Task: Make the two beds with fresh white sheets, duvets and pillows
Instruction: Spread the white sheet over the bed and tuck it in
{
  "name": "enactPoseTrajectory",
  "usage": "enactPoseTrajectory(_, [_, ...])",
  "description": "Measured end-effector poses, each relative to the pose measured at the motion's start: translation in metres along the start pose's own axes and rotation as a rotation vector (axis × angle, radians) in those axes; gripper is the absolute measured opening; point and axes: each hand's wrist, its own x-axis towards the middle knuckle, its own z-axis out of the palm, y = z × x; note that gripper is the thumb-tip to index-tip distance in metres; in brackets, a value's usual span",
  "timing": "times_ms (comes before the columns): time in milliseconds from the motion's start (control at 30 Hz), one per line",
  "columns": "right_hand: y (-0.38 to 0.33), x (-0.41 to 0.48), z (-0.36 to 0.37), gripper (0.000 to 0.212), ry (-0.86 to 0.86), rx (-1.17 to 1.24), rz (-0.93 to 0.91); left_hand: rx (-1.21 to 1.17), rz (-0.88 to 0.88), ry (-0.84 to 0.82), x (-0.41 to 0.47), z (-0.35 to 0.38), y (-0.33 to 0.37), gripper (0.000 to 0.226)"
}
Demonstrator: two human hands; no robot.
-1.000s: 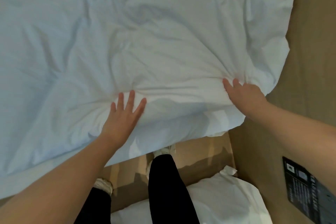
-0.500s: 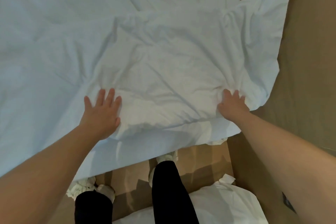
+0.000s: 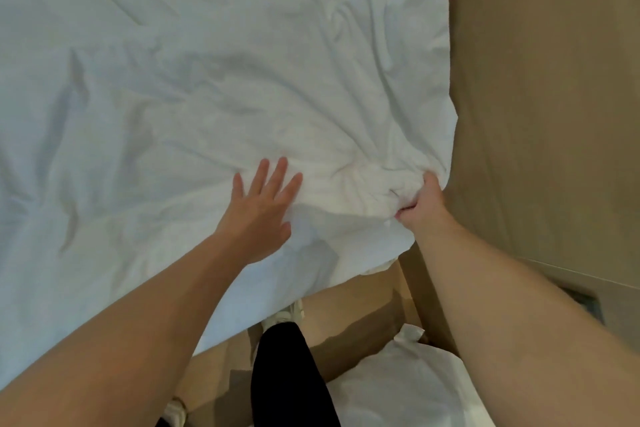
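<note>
A crumpled white duvet [image 3: 242, 87] covers the bed and fills most of the view. Its near right corner hangs over the bed's edge. My left hand [image 3: 258, 210] lies flat on the duvet near that edge, fingers spread and straight. To its right, my right hand [image 3: 420, 204] grips a bunched fold of the duvet at the corner, fingers curled into the cloth. The fabric puckers in wrinkles around that grip.
A tan wall or headboard panel [image 3: 540, 97] runs along the right side of the bed. A second white bundle of bedding [image 3: 412, 388] lies on the wooden floor [image 3: 349, 319] at the lower right. My legs in black trousers [image 3: 287, 378] stand beside the bed.
My left hand has slid right across the duvet. My right hand has gone from resting on the corner to gripping a bunch of it. The duvet's corner has shifted toward the right panel.
</note>
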Motion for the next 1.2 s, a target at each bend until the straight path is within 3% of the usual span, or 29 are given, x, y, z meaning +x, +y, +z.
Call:
enactPoseTrajectory(167, [0.000, -0.004, -0.023, 0.040, -0.421, 0.294, -0.021, 0.039, -0.090, -0.245, 0.031, 0.002, 0.014, 0.085])
enactPoseTrajectory(233, [-0.001, -0.004, -0.034, 0.035, -0.478, 0.294, -0.080, 0.039, -0.087, -0.311, 0.031, 0.001, 0.016, 0.086])
enactPoseTrajectory(367, [-0.023, -0.018, -0.037, 0.062, -0.529, 0.279, -0.209, 0.031, -0.074, -0.407, 0.029, -0.010, 0.014, 0.089])
enactPoseTrajectory(467, [-0.053, -0.046, -0.035, 0.051, -0.605, 0.307, -0.315, -0.008, -0.092, -0.436, 0.028, -0.018, 0.013, 0.088])
enactPoseTrajectory(567, [-0.066, -0.077, -0.040, 0.037, -0.583, 0.334, -0.413, -0.001, -0.115, -0.444, 0.021, -0.018, 0.012, 0.089])
enactPoseTrajectory(633, [-0.066, -0.085, -0.046, 0.030, -0.577, 0.299, -0.366, 0.019, -0.117, -0.444, 0.021, -0.017, 0.013, 0.089])
enactPoseTrajectory(667, [-0.069, -0.086, -0.048, 0.038, -0.582, 0.236, -0.294, 0.027, -0.117, -0.441, 0.022, -0.018, 0.014, 0.088])
enactPoseTrajectory(733, [-0.080, -0.086, -0.049, 0.062, -0.588, 0.005, -0.202, 0.041, -0.116, -0.428, 0.029, -0.022, 0.017, 0.086])
enactPoseTrajectory(767, [-0.086, -0.086, -0.048, 0.064, -0.564, -0.142, -0.210, 0.043, -0.115, -0.420, 0.033, -0.024, 0.019, 0.086])
enactPoseTrajectory(900, [-0.101, -0.094, -0.037, 0.032, -0.286, -0.520, -0.359, 0.068, -0.136, -0.346, 0.038, -0.021, 0.024, 0.091])
enactPoseTrajectory(1200, [-0.095, -0.107, -0.069, 0.030, -0.105, -0.020, -0.505, 0.047, -0.224, -0.342, 0.040, -0.002, 0.027, 0.100])
